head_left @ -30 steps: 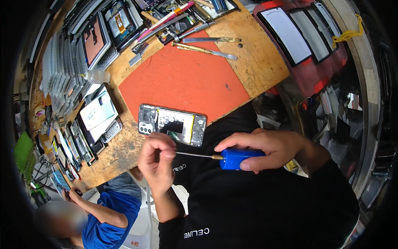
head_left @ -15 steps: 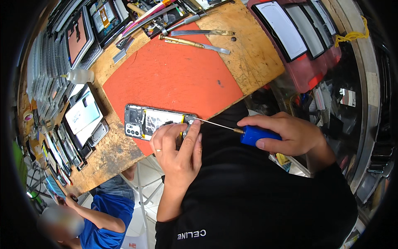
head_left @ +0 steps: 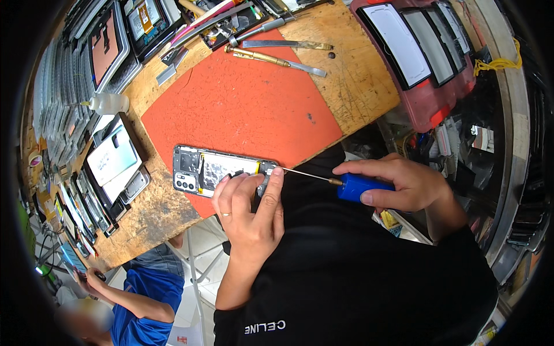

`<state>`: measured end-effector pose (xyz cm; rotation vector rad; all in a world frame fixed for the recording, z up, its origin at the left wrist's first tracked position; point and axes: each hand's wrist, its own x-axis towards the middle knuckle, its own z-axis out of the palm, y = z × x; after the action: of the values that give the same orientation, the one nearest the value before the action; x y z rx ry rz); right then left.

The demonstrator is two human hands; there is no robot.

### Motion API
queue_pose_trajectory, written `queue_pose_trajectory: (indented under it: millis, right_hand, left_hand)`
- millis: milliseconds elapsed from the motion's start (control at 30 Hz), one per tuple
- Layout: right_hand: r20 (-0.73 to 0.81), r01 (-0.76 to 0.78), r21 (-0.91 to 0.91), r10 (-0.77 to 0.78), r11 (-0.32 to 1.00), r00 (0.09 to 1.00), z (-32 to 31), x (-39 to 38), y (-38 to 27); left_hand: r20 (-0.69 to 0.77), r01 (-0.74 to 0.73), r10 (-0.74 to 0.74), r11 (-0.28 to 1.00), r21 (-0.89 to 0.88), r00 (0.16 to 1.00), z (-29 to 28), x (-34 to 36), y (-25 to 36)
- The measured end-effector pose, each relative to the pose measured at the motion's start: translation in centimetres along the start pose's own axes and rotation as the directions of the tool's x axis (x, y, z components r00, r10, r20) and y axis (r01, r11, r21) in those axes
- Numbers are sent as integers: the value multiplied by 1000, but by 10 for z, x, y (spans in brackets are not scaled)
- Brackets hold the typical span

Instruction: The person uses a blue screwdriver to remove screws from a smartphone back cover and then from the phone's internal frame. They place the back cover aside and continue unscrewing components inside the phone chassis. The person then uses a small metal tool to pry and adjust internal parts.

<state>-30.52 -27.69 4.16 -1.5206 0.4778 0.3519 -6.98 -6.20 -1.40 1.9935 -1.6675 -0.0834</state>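
Observation:
An opened smartphone [head_left: 222, 164] lies on the orange mat [head_left: 242, 109], its back cover off. Its camera end is at the left, and the battery and bare inner parts show. Over its near edge, my left hand [head_left: 248, 210] holds it down, the index fingertip pressed on the right end. My right hand [head_left: 404, 187] grips the thick blue handle of a thin-shafted tool [head_left: 363, 187] with a brass collar. The shaft points left, and its tip reaches the phone's right end by my left index finger. That finger partly hides the tip.
A brass-handled screwdriver [head_left: 259, 56] and a flat metal blade [head_left: 288, 44] lie at the mat's far edge. Phone parts [head_left: 115, 158] and a small squeeze bottle [head_left: 108, 104] crowd the left. A red case [head_left: 424, 106] sits far right. Another person [head_left: 141, 303] is at lower left.
My right hand and the blue-handled tool have shifted slightly right. My left index fingertip has moved a little right along the phone's end. The view has shifted slightly too.

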Motion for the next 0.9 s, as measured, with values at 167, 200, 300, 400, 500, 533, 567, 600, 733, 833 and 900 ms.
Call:
queue_pose_trajectory:
  millis: [167,200,300,400,500,533,567,600,733,833,900]
  right_hand:
    - [-36,32,-17,-33,999,999,5,9,2]
    - [-39,44,-22,-45,999,998,5,10,3]
    - [-23,73,-47,-75,996,997,1,15,5]
    - [-42,52,-39,-54,998,998,0,18,1]
    - [-61,42,-52,-45,998,997,1,23,-9]
    - [-64,46,-63,-50,997,997,2,25,-11]
    - [-72,60,-69,-65,996,995,3,27,-11]
    - [-79,74,-73,-80,995,994,4,29,-12]
    - [-130,182,-188,-208,965,969,12,39,-7]
    - [-142,218,-215,-252,952,957,10,39,-12]
    - [-69,279,-213,-299,936,952,4,36,-15]
  left_hand:
    - [6,2,-2,999,33,1000,1,1,3]
    - [7,2,-3,999,37,1000,1,1,4]
    - [14,4,-4,999,37,1000,0,2,6]
    - [8,-5,5,1000,23,1000,-1,4,5]
    - [6,-21,21,1000,13,1000,-3,8,0]
    - [8,-28,28,1000,13,1000,-4,9,0]
    - [13,-13,13,1000,0,1000,-4,9,-1]
    - [18,3,-2,1000,-12,1000,-4,8,-1]
    - [12,11,-11,1000,10,1000,-5,11,0]
    - [-25,22,-24,997,-74,999,-3,9,-3]
    - [-195,70,-127,958,-277,973,0,-1,-9]
